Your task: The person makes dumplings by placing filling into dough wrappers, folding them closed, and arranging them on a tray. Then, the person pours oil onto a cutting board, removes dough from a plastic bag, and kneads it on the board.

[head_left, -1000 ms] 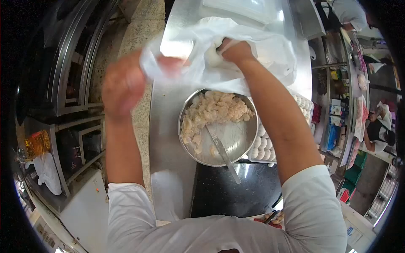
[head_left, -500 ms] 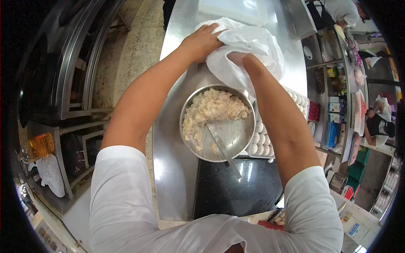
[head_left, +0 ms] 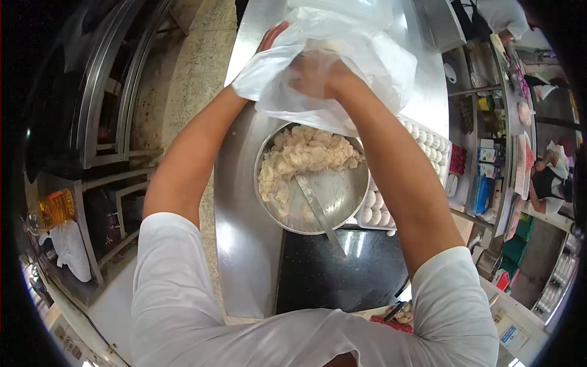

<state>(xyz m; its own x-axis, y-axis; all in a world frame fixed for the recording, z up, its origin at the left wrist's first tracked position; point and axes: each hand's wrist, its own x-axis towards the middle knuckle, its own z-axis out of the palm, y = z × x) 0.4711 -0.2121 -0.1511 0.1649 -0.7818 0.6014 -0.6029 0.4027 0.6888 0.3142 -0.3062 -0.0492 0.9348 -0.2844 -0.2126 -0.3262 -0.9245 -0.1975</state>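
Observation:
A translucent white plastic bag (head_left: pixel 382 73) is held up over the steel table, its mouth turned towards me. My left hand (head_left: pixel 273 37) is at the bag's left side; its fingers show past the edge while plastic covers the palm and wrist. My right hand (head_left: pixel 315 73) reaches inside the bag. The plastic blurs its fingers, so their grip cannot be made out. Just below the bag stands a round metal pan (head_left: pixel 260 202) with a heap of pale, wet, chunky food (head_left: pixel 312 150). A long flat metal blade (head_left: pixel 318 211) leans across the pan's rim.
Trays of white eggs (head_left: pixel 431 144) sit right of the pan. In front lies a black slab (head_left: pixel 342 275) on the steel table (head_left: pixel 238 244). Shelves with goods (head_left: pixel 486 159) line the right, where other people (head_left: pixel 550 177) are. Oven-like steel units (head_left: pixel 104 92) stand left.
The bag has opened wider and shifted left and nearer. My left hand has moved left, now mostly behind plastic; my right hand has moved left within the bag.

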